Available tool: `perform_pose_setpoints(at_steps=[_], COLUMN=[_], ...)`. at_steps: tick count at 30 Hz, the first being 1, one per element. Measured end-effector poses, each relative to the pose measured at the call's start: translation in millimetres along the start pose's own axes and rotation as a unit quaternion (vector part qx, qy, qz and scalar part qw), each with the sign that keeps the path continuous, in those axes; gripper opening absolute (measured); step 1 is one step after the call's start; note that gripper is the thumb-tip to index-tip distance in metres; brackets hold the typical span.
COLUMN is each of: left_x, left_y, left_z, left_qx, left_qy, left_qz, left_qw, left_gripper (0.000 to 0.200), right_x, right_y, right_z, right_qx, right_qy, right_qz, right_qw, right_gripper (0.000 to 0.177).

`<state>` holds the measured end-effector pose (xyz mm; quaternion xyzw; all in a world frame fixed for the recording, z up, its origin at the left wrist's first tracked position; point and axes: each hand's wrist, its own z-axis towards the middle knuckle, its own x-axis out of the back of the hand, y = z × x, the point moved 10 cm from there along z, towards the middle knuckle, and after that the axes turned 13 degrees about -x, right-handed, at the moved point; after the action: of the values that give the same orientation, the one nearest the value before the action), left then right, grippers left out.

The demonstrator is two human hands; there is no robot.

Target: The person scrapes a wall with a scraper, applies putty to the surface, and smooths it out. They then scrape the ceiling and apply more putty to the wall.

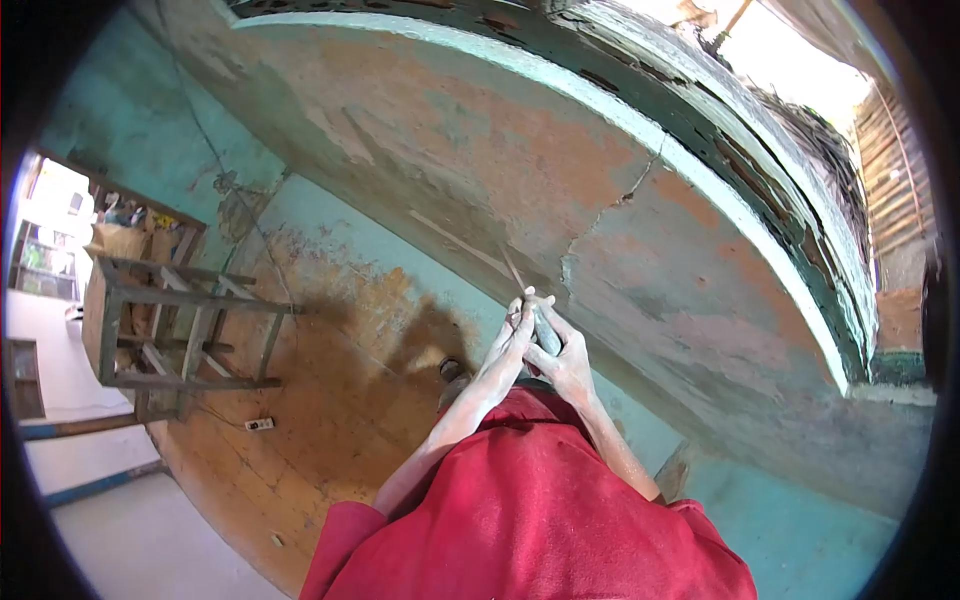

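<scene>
Both my hands are close together in front of my red shirt, pale with dust. My left hand (500, 350) is closed, with its fingertips at the base of a thin brown stick-like piece (513, 268) that points up toward the wall. My right hand (566, 365) is wrapped round a smooth grey-green elongated object (546, 333), whose kind I cannot make out. Whether the thin piece and the grey-green object are joined is hidden by my fingers. Beyond my hands is a patchy wall (480, 130) with a crack (610, 205) running down it.
A wooden stool-like frame (200, 298) lies or stands at the left on the stained orange floor (330, 400). A power strip (259, 424) lies nearby. Above, a white-edged arched opening (720, 205) has broken, peeling edges. A cable (205, 135) hangs along the wall.
</scene>
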<state>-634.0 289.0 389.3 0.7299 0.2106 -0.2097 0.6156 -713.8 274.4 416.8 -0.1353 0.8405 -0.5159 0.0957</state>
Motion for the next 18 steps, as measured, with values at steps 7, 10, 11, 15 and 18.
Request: perform_pose_setpoints(at_steps=[7,10,11,15,18], left_x=[13.8,43.7,44.7,22.1,12.4], left_y=[-8.7,-41.9,-33.3,22.5,61.2], left_z=[-28.7,-34.4,-37.9,-59.4,-84.7], left_qx=[0.028,-0.005,-0.025,-0.209,-0.383], left_qy=[0.021,0.031,0.043,0.221,0.293], left_qz=[0.099,0.097,0.141,0.289,0.432], left_qw=[0.995,0.995,0.989,0.908,0.762], left_gripper=[0.058,0.044,0.042,0.033,0.026], right_x=[-4.3,-2.7,-4.0,-0.6,2.1], right_y=[21.3,28.3,27.4,42.3,69.7], right_z=[-0.9,1.0,-3.9,-13.2,-12.3], right_qx=[-0.037,0.002,-0.039,-0.159,-0.217], right_qy=[-0.117,-0.117,-0.128,-0.164,-0.189], right_qz=[0.057,0.095,0.118,0.172,0.196], right_qw=[0.991,0.989,0.984,0.958,0.938], right_gripper=[0.054,0.05,0.05,0.052,0.053])
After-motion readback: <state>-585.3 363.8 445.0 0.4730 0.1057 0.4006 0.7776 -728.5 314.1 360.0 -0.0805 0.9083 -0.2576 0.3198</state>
